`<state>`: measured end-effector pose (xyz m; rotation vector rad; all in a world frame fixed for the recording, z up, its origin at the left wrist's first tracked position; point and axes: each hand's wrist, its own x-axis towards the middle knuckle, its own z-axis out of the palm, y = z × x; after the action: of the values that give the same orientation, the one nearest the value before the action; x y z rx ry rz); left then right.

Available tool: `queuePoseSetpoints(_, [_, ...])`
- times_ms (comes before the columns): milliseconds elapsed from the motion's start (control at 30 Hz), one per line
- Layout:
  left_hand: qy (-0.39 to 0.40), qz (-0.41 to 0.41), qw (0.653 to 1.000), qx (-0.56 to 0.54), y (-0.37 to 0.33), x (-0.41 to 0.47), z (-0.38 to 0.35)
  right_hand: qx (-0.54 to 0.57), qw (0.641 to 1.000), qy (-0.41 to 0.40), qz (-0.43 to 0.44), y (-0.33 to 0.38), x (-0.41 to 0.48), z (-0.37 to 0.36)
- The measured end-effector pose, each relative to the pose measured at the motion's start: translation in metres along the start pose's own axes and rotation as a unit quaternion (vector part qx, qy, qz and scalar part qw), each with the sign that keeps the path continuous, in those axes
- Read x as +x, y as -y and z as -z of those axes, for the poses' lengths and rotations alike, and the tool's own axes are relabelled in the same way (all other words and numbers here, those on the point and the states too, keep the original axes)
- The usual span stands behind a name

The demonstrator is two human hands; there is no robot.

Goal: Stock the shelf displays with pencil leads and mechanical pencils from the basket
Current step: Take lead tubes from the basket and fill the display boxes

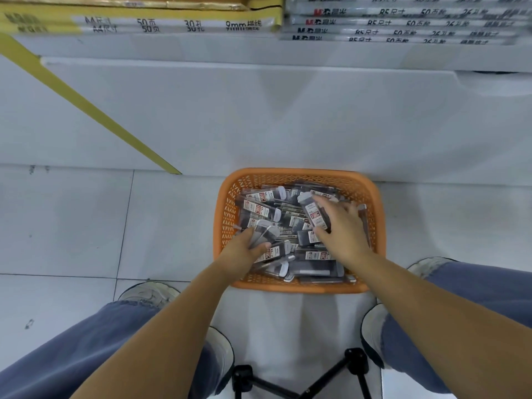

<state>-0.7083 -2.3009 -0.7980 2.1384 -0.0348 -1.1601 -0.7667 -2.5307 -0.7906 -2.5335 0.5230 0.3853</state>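
An orange mesh basket (299,175) stands on the floor between my feet, filled with several clear pencil-lead packs carrying red-and-white labels. My left hand (244,249) reaches into its near left part and grips a few packs (266,233) with white caps. My right hand (342,228) is over the right half and holds a lead pack (312,211) lifted and tilted, cap toward the far side. Mechanical pencils cannot be told apart from the other packs.
The white base of a shelf unit (259,110) rises just behind the basket, with a yellow strip (86,105) running diagonally. Stacked loose-leaf paper packs (403,21) lie on the lowest shelf above. My shoes and knees flank the basket; black tripod legs (302,381) stand near me.
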Motion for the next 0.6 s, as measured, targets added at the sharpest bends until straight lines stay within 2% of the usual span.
queuePoseSetpoints(100, [0.003,0.004,0.996,-0.086,0.001,0.001,0.004,0.081,0.996,-0.005,-0.027,-0.001,-0.009,-0.001])
queuePoseSetpoints(200, [0.003,0.032,0.980,-0.195,0.000,-0.001,0.009,0.054,0.998,-0.022,-0.013,0.001,-0.008,-0.002])
queuePoseSetpoints(367, [0.012,0.053,0.923,-0.381,-0.007,-0.008,0.007,0.030,0.998,0.016,-0.057,0.014,0.004,-0.011])
queuePoseSetpoints(467, [0.010,0.053,0.908,-0.415,-0.010,-0.011,0.006,0.025,0.997,0.037,-0.063,0.017,0.008,-0.011])
queuePoseSetpoints(600, [0.035,0.006,0.916,-0.399,-0.016,-0.013,0.012,0.035,0.997,0.063,-0.028,0.018,0.007,0.004])
